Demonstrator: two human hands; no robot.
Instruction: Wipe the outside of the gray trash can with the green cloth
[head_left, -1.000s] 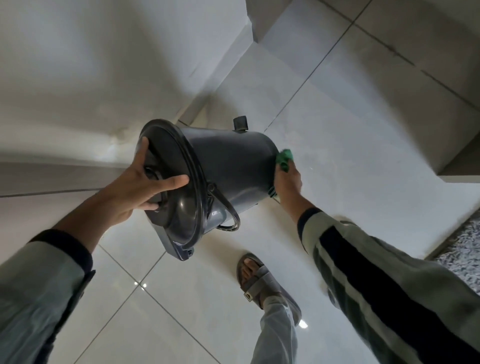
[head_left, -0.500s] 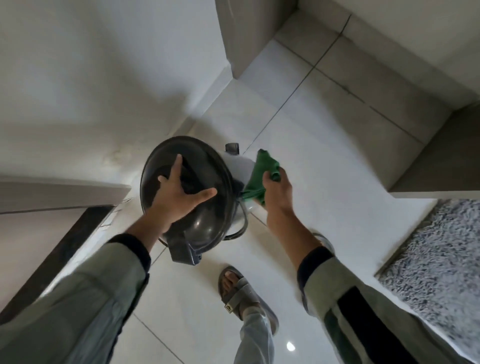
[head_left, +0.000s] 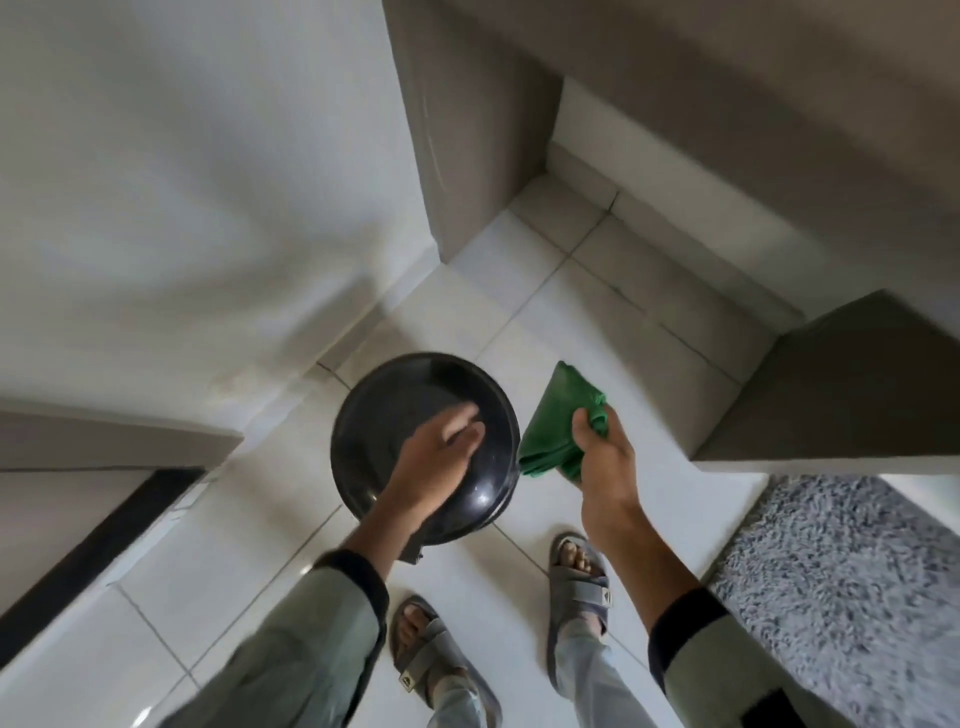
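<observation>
Gray trash can (head_left: 395, 415) stands upright on the floor (head_left: 519, 597) nr the wall corner, seen lid-on from above. Left hand (head_left: 436, 462) rests flat on the lid, prob. to steady it, fingers loose, clasping nothing. Right hand (head_left: 605, 457) has its grip closed on the green cloth (head_left: 558, 421), held just beside the can, not touching. Vs 1 s ago: can was tilted, cloth pressed on its side; now righted, cloth lifted off.

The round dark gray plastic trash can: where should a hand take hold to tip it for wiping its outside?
Probably the rim of the domed lid, from above. The round dark gray plastic trash can stands upright, lid facing the camera, walls hidden beneath. The left hand already rests there, and the right hand holds the green cloth.
</observation>
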